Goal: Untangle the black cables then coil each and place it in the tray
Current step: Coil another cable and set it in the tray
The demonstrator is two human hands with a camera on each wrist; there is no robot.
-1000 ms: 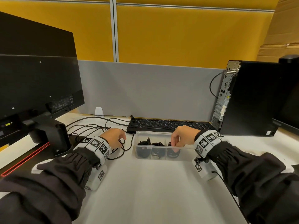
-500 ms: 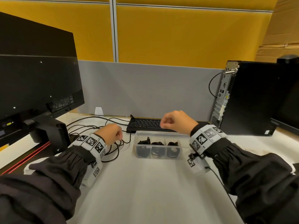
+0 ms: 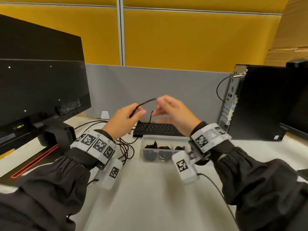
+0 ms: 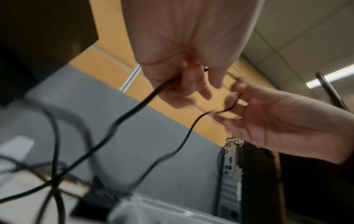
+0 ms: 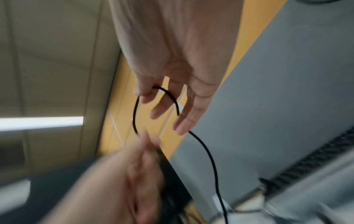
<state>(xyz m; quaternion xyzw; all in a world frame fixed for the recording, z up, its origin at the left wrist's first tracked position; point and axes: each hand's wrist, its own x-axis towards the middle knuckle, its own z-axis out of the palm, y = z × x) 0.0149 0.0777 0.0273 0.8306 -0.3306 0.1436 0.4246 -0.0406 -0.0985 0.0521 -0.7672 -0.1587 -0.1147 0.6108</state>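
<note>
A thin black cable is stretched in the air above the keyboard between my two hands. My left hand grips one stretch of it in curled fingers, and the rest hangs down to a loose tangle of black cables on the desk. My right hand pinches a loop of the same cable between thumb and forefinger, its other fingers straight. Below them stands the clear plastic tray, with coiled black cables in its compartments.
A black monitor on its stand fills the left side. A black keyboard lies behind the tray against a grey partition. A black PC tower stands at the right. White desk lies in front.
My left hand rose from the tangle on the desk, lifting a cable. My right hand left the tray, moved up and left, and took hold of the same cable.
</note>
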